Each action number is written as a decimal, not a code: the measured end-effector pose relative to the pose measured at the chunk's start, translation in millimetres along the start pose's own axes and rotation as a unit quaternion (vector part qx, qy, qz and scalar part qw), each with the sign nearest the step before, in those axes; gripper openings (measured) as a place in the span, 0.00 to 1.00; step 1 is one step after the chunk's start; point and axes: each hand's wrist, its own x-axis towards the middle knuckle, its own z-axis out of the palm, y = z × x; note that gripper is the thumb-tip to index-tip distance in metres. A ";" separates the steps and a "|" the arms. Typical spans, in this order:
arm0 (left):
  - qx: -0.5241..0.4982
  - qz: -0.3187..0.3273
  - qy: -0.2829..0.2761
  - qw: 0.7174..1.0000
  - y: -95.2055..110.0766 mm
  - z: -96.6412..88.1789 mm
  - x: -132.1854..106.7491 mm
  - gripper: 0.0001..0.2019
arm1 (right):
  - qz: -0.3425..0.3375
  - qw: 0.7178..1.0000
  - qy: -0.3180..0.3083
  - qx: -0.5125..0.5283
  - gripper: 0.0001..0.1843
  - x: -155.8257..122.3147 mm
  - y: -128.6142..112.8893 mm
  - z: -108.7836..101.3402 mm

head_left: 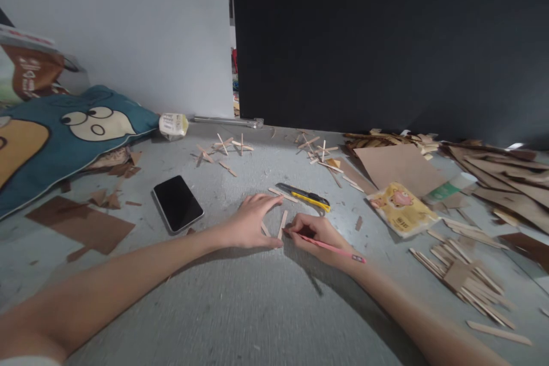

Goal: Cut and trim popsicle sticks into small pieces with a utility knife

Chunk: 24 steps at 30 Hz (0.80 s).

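Fingers of right hand (316, 231) pinch pink pencil (332, 247) mid-frame; left hand (249, 223) spread beside wooden stick (283, 222). Likely marking; next stroke calls for steadied stick.

Light was dim, greyish. Tabletop (253, 176) just beyond the grip of the right hand (316, 233) caught a pale sheen; soft shadows fell on the grip's near side, so light came from ahead. Dark panel (386, 40) farther beyond looked near-uniform. Slight blur; outer edges stretched.
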 end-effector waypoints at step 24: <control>0.072 0.081 -0.053 0.993 -2.3 -12.6 -1.9 0.16 | -0.073 0.986 0.144 0.031 0.20 -10.3 -3.7 -9.4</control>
